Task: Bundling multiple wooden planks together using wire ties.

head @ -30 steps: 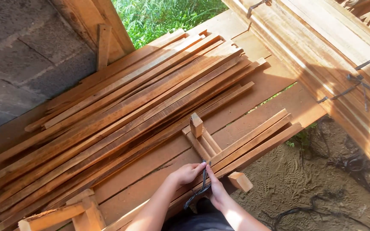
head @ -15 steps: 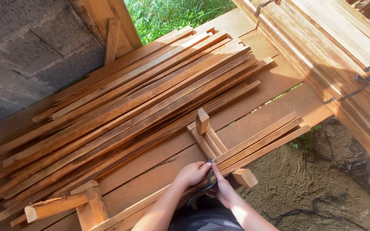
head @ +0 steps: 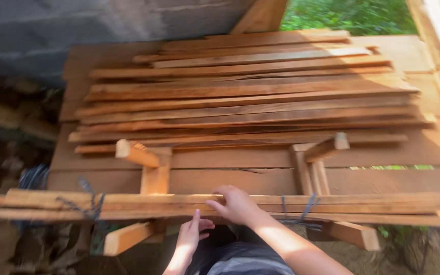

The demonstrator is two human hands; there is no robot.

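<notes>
Loose slats [head: 245, 97]: upper middle of the frame, on the platform [head: 383, 178].
Tied bundle [head: 128, 206]: lower frame, across two cradles [head: 151, 168].
Hands: right hand [head: 235, 203] on the bundle, left hand [head: 192, 234] just below it.

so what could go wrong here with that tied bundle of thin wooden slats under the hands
The bundle of thin wooden slats rests on two small wooden cradles and overhangs them on both sides, so it could tip or slide off. The right hand grips rough sawn edges bare, so splinters are likely. The left hand sits just below the bundle and could get pinched. The dark cord ties look thin and might slip.
</notes>
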